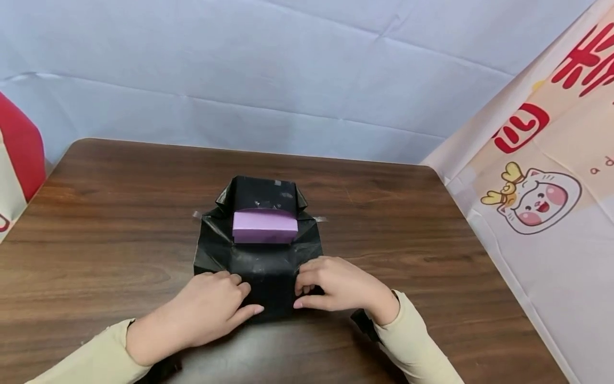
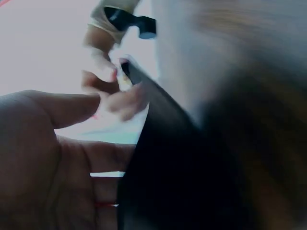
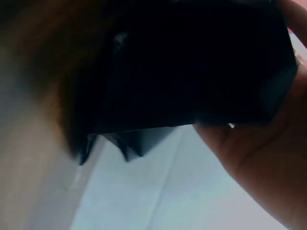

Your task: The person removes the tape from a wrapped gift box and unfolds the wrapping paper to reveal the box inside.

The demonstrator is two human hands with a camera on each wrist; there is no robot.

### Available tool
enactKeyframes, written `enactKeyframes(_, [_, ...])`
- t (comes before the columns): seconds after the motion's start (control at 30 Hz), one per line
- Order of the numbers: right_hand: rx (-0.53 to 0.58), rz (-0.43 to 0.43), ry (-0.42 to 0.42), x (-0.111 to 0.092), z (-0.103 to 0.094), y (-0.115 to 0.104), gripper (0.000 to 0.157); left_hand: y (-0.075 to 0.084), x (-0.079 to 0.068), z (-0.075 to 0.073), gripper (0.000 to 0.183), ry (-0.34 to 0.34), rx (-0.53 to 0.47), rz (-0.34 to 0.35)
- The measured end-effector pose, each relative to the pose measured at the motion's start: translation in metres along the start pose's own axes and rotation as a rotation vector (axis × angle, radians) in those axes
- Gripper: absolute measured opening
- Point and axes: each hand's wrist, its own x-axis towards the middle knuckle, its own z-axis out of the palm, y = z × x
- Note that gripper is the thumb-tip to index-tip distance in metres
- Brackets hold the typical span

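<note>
A purple box (image 1: 265, 227) is partly wrapped in black paper (image 1: 261, 264) on the table. The paper covers its far end and spreads out on the near side. My left hand (image 1: 211, 304) touches the near left part of the sheet. In the left wrist view its fingers (image 2: 108, 157) run behind the sheet's edge, with the thumb held apart. Across from it, my right hand (image 1: 331, 285) touches the near right part with bent fingers and a gap to the thumb. Black paper (image 3: 192, 67) hides most of its fingers in the right wrist view.
The brown wooden table (image 1: 422, 256) extends to both sides of the paper. Short bits of clear tape (image 1: 320, 219) lie by the paper's sides. A pale cloth (image 1: 240, 69) hangs behind the table, and a printed banner (image 1: 537, 197) hangs at the right.
</note>
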Motion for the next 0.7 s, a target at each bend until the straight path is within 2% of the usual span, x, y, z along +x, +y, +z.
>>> enactKeyframes(0.17, [-0.020, 0.153, -0.085, 0.001, 0.011, 0.011, 0.023, -0.022, 0.003, 0.013, 0.041, -0.049, -0.028, -0.037])
enactKeyframes(0.3, [-0.045, 0.224, -0.091, 0.003, 0.018, 0.019, 0.031, -0.039, 0.004, 0.020, 0.052, -0.067, -0.018, -0.034])
enactKeyframes(0.47, [-0.085, 0.289, -0.063, 0.006, 0.024, 0.024, 0.060, -0.055, 0.002, 0.025, 0.086, -0.112, -0.051, -0.034])
enactKeyframes(0.57, [-0.082, 0.350, -0.097, 0.007, 0.025, 0.025, 0.082, -0.062, 0.000, 0.027, 0.107, -0.160, -0.083, -0.046])
enactKeyframes(0.7, [-0.072, 0.417, -0.168, 0.008, 0.026, 0.026, 0.101, -0.068, -0.002, 0.030, 0.119, -0.194, -0.102, -0.047])
